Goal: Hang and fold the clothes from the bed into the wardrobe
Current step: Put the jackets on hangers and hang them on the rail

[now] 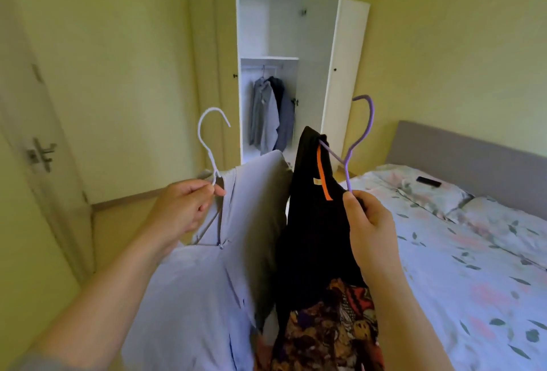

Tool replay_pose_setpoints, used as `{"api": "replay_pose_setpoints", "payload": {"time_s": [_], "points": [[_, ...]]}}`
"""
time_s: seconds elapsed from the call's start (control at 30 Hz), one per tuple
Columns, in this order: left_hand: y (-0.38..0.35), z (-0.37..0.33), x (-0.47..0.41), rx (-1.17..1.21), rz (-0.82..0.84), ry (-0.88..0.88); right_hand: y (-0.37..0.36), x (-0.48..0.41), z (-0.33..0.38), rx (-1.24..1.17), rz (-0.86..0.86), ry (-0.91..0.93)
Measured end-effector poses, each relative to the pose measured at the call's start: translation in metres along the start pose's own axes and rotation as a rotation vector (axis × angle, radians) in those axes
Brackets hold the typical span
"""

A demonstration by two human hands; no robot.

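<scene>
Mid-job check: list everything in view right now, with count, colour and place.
Wardrobe: one, white, open, far corner.
Hung clothes: at least two, grey and dark, on the wardrobe rail.
White hanger: one, carrying lilac shirt, left.
Purple hanger: one, carrying black garment with orange stripe, right.
Bed: one, floral sheet, right side.
Pillows: two, floral, by grey headboard.
Flat device: one, black, on bed near headboard.
Door: one, pale, far left.
Left hand: grips white hanger's neck.
Right hand: grips purple hanger's neck.
</scene>
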State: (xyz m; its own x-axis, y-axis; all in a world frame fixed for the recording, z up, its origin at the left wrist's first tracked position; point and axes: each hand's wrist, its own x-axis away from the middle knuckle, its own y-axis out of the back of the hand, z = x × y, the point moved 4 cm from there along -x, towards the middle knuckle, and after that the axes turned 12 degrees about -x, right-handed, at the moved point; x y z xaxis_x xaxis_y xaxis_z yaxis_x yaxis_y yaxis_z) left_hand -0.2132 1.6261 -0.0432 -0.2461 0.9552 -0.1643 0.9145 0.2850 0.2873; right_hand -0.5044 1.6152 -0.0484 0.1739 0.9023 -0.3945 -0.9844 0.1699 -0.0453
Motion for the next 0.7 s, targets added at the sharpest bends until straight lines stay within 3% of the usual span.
{"api": "replay_pose_setpoints", "payload": {"time_s": [0.37, 0.7], "points": [[0.127, 0.055, -0.035, 0.022, -0.048, 0.06, -0.168, -0.011, 0.002, -0.082, 0.075, 0.106], [0.178, 0.088, -0.074, -0.051, -0.029, 0.09, -0.301, -0.035, -0.053, -0.048, 0.259, -0.092]]}}
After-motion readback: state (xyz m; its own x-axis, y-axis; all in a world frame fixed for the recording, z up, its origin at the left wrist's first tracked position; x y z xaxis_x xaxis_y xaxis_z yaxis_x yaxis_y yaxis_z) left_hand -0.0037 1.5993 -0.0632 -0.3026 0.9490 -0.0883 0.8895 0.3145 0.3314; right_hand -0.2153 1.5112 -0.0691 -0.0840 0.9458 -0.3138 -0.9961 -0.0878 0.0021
